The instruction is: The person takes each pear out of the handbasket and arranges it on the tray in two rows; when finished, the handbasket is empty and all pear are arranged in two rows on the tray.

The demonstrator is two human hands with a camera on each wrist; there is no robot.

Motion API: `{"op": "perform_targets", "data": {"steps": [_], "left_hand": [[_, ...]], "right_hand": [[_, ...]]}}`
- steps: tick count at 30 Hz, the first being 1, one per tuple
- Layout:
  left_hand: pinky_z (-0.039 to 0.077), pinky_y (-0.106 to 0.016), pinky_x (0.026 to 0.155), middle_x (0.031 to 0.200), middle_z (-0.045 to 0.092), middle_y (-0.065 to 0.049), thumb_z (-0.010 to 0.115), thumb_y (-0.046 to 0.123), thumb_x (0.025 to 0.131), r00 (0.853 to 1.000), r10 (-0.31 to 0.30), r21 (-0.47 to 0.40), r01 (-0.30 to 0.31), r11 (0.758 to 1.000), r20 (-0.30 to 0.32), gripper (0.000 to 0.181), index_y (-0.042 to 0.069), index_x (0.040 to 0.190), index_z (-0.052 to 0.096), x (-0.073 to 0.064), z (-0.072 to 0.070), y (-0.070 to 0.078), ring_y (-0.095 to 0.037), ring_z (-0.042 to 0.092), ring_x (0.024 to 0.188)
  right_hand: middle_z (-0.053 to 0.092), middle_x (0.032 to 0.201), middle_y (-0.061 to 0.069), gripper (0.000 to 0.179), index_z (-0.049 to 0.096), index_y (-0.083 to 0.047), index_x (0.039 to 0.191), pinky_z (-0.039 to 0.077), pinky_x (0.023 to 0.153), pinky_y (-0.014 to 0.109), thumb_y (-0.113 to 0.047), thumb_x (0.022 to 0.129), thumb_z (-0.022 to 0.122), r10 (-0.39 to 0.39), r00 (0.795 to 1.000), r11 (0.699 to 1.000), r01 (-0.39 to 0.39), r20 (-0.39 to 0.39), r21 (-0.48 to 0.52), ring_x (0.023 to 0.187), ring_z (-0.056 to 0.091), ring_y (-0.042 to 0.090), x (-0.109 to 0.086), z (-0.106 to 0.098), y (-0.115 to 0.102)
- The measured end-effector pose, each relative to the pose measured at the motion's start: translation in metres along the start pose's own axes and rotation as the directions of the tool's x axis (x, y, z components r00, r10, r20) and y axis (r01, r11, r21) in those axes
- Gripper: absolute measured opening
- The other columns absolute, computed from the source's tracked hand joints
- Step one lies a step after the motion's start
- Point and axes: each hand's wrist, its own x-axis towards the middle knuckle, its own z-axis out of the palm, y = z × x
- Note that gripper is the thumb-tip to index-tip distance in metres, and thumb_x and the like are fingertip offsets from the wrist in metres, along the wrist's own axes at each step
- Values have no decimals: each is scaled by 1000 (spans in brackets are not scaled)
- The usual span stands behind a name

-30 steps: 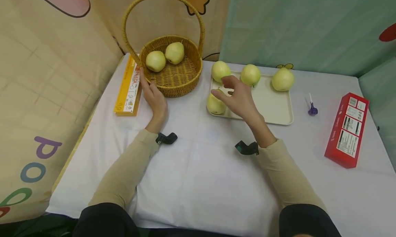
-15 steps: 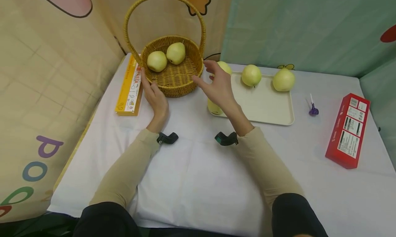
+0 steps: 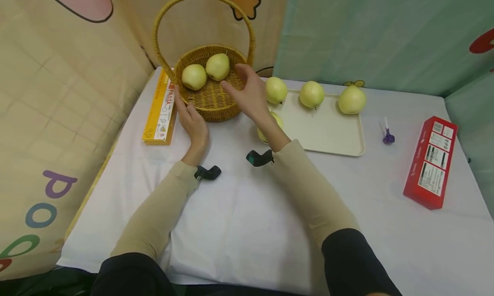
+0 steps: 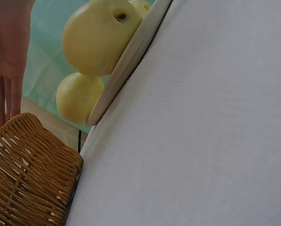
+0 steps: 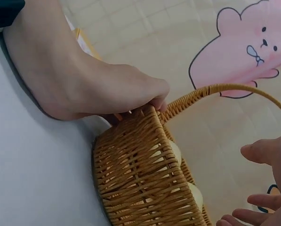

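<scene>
Loosely, a person's right hand (image 3: 251,94) hung above the right rim of a wicker basket (image 3: 218,115), thumb and fingers parted in a wide curve with nothing in their hold. The right forearm (image 3: 299,173), in a tan sleeve, reached diagonally inward across the white-covered worktop (image 3: 239,227). On the opposite side, the left hand (image 3: 194,125) rested against the basket's near left wall, its fingers nearly straight along the weave. Two pale green fruits (image 3: 194,77) sat side by side inside the basket, toward its back left. To the right, three more fruits (image 3: 311,94) lined the back edge of a cream tray (image 3: 328,133), while a fourth fruit (image 3: 277,119) at the near left corner was partly hidden behind the right wrist. A yellow pasta box (image 3: 159,111) lay just left of the basket; beyond the tray were a purple lollipop (image 3: 388,137) and a red box (image 3: 431,163).
</scene>
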Motion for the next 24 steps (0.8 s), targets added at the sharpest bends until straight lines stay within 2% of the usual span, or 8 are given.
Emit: {"op": "perform_targets", "data": {"steps": [5, 11, 14, 21, 24], "left_hand": [[12, -14, 126, 175, 25, 4, 30, 12, 106, 1000, 7, 3, -7, 1000, -5, 63, 17, 169, 24, 0, 0, 0, 5, 18, 156], [12, -13, 126, 175, 26, 7, 30, 13, 106, 1000, -3, 8, 3, 1000, -3, 63, 19, 169, 25, 0, -2, 2, 4, 18, 157], [12, -13, 126, 174, 26, 5, 30, 12, 106, 1000, 3, 12, -3, 1000, -8, 63, 18, 168, 25, 0, -4, 2, 3, 18, 157], [12, -13, 126, 175, 26, 6, 29, 13, 106, 1000, 0, 10, 0, 1000, -21, 63, 17, 169, 24, 3, -6, 1, 6, 18, 156], [11, -12, 126, 175, 25, 7, 30, 14, 106, 1000, -12, 9, 12, 1000, -22, 64, 18, 169, 24, 2, -5, 1, 8, 17, 155]], "right_hand": [[58, 154, 8, 66, 52, -7, 152, 50, 111, 30, -35, 97, 76, 22, 998, 997, -17, -56, 80, 142, 55, 21, 14, 21, 2], [59, 152, 6, 68, 53, -12, 152, 45, 110, 23, -37, 94, 78, 60, 991, 993, -47, -117, 109, 137, 54, 16, 30, 42, 4], [57, 155, 5, 70, 51, -15, 155, 41, 113, 22, -38, 95, 77, 86, 991, 990, -73, -106, 118, 140, 52, 17, 37, 49, 3], [53, 158, -1, 72, 46, -24, 159, 40, 114, 28, -45, 96, 74, 171, 983, 985, -170, -64, 21, 142, 50, 17, 57, 60, 1], [52, 160, -2, 72, 45, -27, 160, 40, 116, 29, -46, 96, 73, 215, 975, 977, -215, -52, 12, 144, 47, 18, 65, 63, 3]]}}
